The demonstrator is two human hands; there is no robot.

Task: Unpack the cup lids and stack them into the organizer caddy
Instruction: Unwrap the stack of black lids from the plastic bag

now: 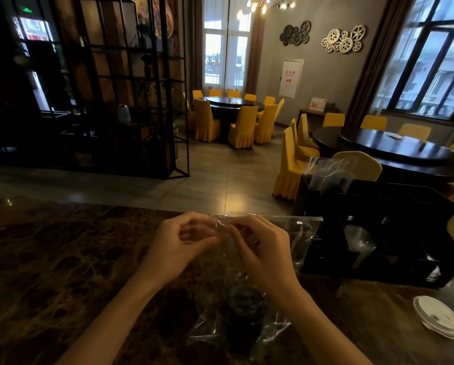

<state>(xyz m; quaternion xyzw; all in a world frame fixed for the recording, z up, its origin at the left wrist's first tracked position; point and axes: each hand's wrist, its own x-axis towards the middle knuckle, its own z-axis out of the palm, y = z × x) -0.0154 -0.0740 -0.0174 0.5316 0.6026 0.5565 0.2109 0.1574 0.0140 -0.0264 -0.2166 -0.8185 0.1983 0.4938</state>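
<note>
A clear plastic bag (294, 233) stands on the dark marble counter in front of me, with a stack of black cup lids (245, 306) at its bottom. My left hand (178, 246) and my right hand (260, 248) both pinch the bag's top edge, close together. The black organizer caddy (410, 206) stands to the right of the bag, with clear cups (357, 241) in a front slot. A small stack of white lids (436, 320) lies on the counter at the lower right.
More clear plastic packaging (328, 172) sticks out of the caddy's back left compartment. The marble counter (62, 259) stretches to the left. Beyond it are round dark tables (394, 148) with yellow chairs and a black metal shelf (131, 88).
</note>
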